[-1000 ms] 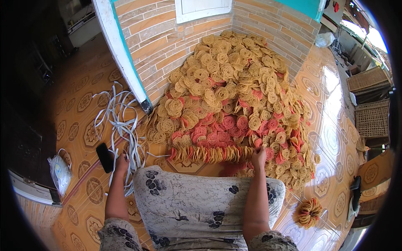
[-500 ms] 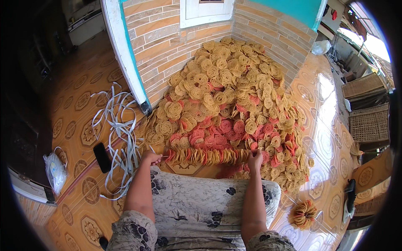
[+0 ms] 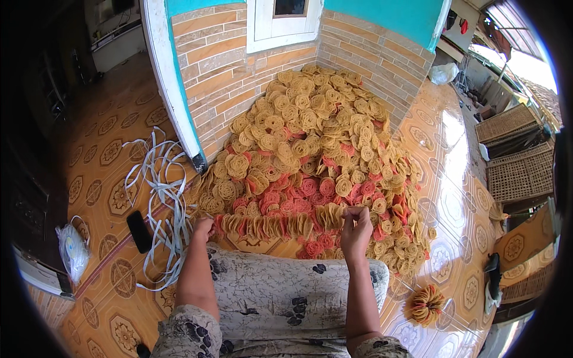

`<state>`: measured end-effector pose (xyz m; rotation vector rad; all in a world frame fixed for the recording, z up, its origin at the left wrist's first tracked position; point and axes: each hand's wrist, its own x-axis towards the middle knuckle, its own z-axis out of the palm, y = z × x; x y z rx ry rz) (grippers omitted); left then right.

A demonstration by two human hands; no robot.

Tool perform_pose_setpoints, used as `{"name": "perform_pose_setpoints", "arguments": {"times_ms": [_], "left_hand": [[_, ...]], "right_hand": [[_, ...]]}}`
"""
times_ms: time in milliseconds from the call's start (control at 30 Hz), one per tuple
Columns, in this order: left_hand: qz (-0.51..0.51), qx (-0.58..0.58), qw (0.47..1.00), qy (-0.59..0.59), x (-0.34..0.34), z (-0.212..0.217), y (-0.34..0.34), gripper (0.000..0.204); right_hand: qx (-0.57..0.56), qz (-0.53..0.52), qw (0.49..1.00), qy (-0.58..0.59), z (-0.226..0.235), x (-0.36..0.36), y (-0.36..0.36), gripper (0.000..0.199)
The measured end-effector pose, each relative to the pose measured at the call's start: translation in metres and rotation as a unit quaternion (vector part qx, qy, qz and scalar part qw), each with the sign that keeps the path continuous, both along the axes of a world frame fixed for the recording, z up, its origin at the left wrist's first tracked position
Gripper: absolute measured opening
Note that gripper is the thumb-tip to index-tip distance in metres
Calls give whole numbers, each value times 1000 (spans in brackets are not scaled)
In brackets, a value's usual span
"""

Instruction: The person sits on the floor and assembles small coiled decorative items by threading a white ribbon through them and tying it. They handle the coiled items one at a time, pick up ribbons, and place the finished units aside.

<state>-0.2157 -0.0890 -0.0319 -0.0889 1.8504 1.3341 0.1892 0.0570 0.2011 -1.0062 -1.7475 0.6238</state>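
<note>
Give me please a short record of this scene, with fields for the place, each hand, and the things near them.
place: tiled floor in a brick wall corner
left hand: grips left end of a row of stacked crackers
right hand: pinches the right end of the row
behind row: big pile of yellow and pink round crackers
person's left: pale straps, black phone
person's right: tied cracker bundle, woven trays

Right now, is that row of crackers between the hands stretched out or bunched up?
Stretched out: the row of crackers runs in a line from the left hand to the right hand.
</note>
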Motion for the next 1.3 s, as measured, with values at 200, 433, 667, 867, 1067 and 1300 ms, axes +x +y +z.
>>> {"name": "perform_pose_setpoints", "arguments": {"times_ms": [200, 433, 667, 867, 1067, 1300], "left_hand": [[-124, -106, 986, 18, 11, 7, 5, 7], [-79, 54, 995, 6, 33, 17, 10, 4], [31, 190, 980, -51, 62, 6, 29, 3], [107, 267, 954, -79, 76, -13, 38, 3], [137, 238, 959, -69, 78, -10, 39, 2], [107, 185, 976, -42, 81, -3, 34, 4]], "right_hand": [[-9, 61, 997, 44, -25, 3, 4, 10], [-238, -13, 955, 177, -115, 41, 72, 8], [-447, -76, 808, 377, -204, 47, 103, 22], [-459, -21, 787, 412, -216, 44, 85, 14], [-472, -59, 782, 403, -216, 39, 83, 14], [-355, -89, 879, 304, -203, 28, 79, 16]]}}
